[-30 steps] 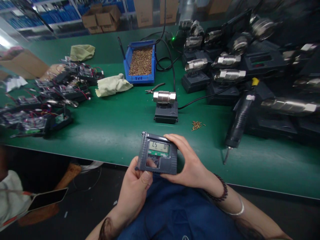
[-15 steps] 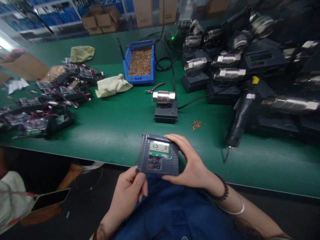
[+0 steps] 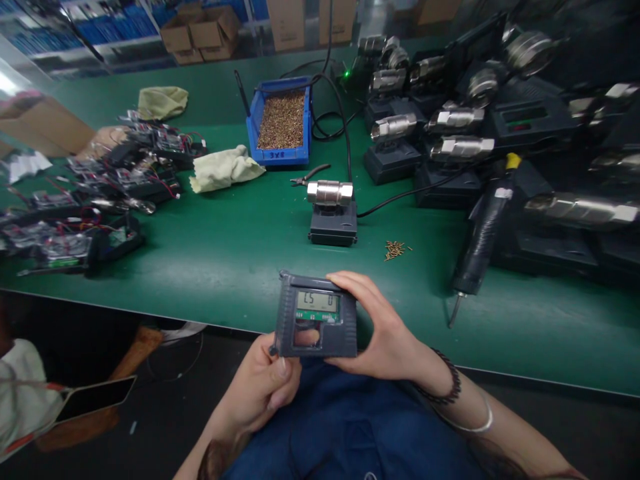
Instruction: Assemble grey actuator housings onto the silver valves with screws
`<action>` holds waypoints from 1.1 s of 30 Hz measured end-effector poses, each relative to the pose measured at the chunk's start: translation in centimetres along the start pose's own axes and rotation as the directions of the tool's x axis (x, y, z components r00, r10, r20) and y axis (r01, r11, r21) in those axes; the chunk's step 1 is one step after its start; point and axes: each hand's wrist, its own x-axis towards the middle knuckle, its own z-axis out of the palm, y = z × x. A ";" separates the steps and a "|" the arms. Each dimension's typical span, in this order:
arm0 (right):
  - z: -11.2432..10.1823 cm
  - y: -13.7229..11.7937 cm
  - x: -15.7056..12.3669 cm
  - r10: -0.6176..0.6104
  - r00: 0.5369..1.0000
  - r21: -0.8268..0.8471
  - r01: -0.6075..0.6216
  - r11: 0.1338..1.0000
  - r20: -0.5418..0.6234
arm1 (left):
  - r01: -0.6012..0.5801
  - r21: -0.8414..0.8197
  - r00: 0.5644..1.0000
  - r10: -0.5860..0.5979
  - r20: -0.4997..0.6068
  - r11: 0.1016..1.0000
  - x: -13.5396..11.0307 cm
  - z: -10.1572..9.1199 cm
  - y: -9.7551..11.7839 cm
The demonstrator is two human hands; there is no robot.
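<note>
Above my lap, at the bench's front edge, I hold a dark grey meter housing (image 3: pixel 341 335) with a small LCD and green circuit board behind its face. My right hand (image 3: pixel 383 328) is closed round its right side, thumb below and fingers over the top edge. My left hand (image 3: pixel 267 380) grips the lower left corner, its thumb under the bottom edge. Through the housing's lower window a fingertip shows from behind. Beyond the housing, a metal valve fitting (image 3: pixel 330 193) on a dark box (image 3: pixel 333 225) stands upright on the green bench.
A corded electric screwdriver (image 3: pixel 480 233) and loose brass screws (image 3: pixel 395 250) lie to the right. Behind are pliers (image 3: pixel 313 175), a cloth (image 3: pixel 227 169) and a blue bin (image 3: pixel 280 157) of screws. Wired open housings (image 3: pixel 65 247) crowd the left; finished-looking fittings (image 3: pixel 463 148) fill the right.
My left fingers have moved in behind the housing, and a fingertip now shows through its window. The housing has tilted slightly and sits a little lower. My right hand keeps its grip.
</note>
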 end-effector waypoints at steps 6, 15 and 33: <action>-0.1 -0.3 0.1 0.003 1.000 -0.005 -0.003 1.000 0.017 | -0.003 0.241 0.989 0.038 -0.141 0.970 0.0 -0.2 -0.2; 0.0 -0.5 0.1 0.007 1.000 -0.015 -0.007 1.000 0.001 | 0.162 0.909 0.852 0.409 -0.326 0.385 -1.3 -2.1 3.7; -0.3 -1.9 0.6 0.138 0.985 -0.262 -0.107 0.959 0.103 | -0.129 0.630 0.978 0.204 -0.047 0.766 3.6 -6.1 -0.9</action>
